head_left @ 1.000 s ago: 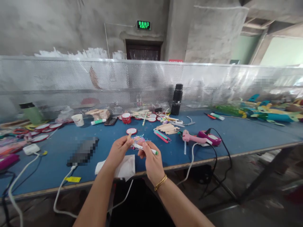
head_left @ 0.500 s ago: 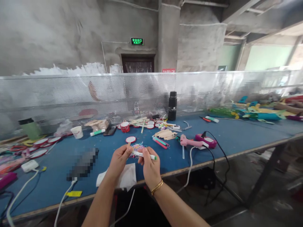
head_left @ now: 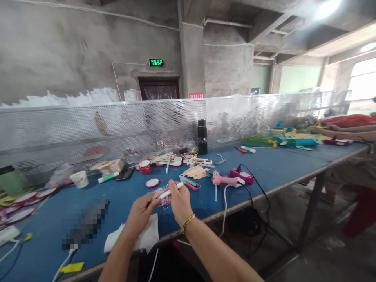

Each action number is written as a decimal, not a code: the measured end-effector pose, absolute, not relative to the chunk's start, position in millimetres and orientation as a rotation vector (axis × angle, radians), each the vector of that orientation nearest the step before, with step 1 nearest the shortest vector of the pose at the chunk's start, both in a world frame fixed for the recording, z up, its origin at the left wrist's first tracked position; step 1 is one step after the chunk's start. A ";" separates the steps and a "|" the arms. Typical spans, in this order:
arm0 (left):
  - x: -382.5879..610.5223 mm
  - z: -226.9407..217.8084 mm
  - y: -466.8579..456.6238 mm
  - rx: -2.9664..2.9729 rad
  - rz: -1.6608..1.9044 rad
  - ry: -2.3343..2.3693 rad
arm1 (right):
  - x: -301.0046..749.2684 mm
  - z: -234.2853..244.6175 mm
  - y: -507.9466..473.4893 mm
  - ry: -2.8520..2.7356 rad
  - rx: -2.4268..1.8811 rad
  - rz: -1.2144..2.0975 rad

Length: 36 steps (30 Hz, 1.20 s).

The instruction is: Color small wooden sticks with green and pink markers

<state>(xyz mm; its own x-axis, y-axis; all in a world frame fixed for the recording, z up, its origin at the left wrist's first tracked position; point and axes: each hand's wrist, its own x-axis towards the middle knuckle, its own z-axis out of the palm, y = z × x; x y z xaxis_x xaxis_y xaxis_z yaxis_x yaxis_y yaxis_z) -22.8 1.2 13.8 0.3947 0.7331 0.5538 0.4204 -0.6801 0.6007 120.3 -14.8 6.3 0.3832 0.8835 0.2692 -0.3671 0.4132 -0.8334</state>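
Observation:
My right hand (head_left: 180, 199), with a gold bracelet at the wrist, is closed around a white marker pen (head_left: 173, 190) that has a green end. The pen slants, its green end up to the right and its other end near my left fingertips. My left hand (head_left: 143, 209) is pinched closed just beside it; what lies between those fingers is too small to make out. Behind and below the fingers lies a heap of pastel-coloured small loops (head_left: 165, 201) on the blue table (head_left: 123, 203). A white paper or cloth sheet (head_left: 149, 231) lies under my left forearm.
Beyond my hands are a white disc with red rim (head_left: 152, 183), wooden sticks (head_left: 194, 172) and a black bottle (head_left: 202, 137). A pink glue gun (head_left: 225, 179) with cables lies to the right. A paper cup (head_left: 79, 179) stands left. Another person's arms (head_left: 349, 131) reach in at far right.
The view has turned right, so the table things sit further left. The marker pen has tilted, its green end now higher. Both hands stay close together.

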 end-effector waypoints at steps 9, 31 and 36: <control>-37.5 3.6 1.6 2.057 1.444 1.072 | 168.5 39.3 -1.2 -0.592 -0.817 0.706; -31.0 8.9 -5.5 1.656 1.173 0.787 | 151.2 12.6 -32.0 -1.784 -0.725 0.251; -30.4 6.9 2.1 1.641 1.206 0.931 | 188.1 11.5 -13.1 -1.832 -1.298 -0.056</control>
